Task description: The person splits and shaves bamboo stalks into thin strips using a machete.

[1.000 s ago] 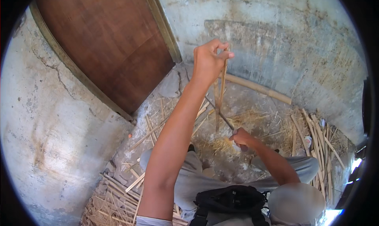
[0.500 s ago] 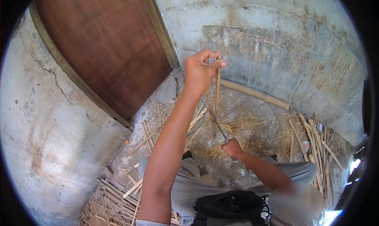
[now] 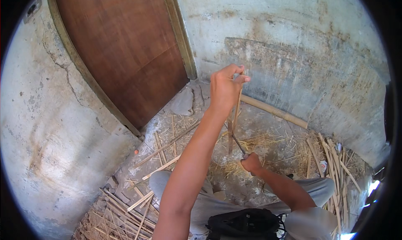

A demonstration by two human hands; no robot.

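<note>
My left hand, raised in the middle, pinches the top end of a thin bamboo strip that hangs upright below the fingertips. A darker strip end shows lower down beside it; whether it is part of the same piece I cannot tell. Lower and to the right, my right hand is closed round the handle of a knife. The slim dark blade points up and left and meets the strip near its lower half. My left wrist and forearm hide part of the blade's far end.
Split bamboo strips lie in piles at lower left and right. Pale shavings litter the floor. A bamboo pole lies along the wall. A brown door stands at left; a black bag rests at my lap.
My left hand has come slightly lower and right in view, still holding the strip. The knife has shifted slightly down and right, and the whole view has shifted a little.
</note>
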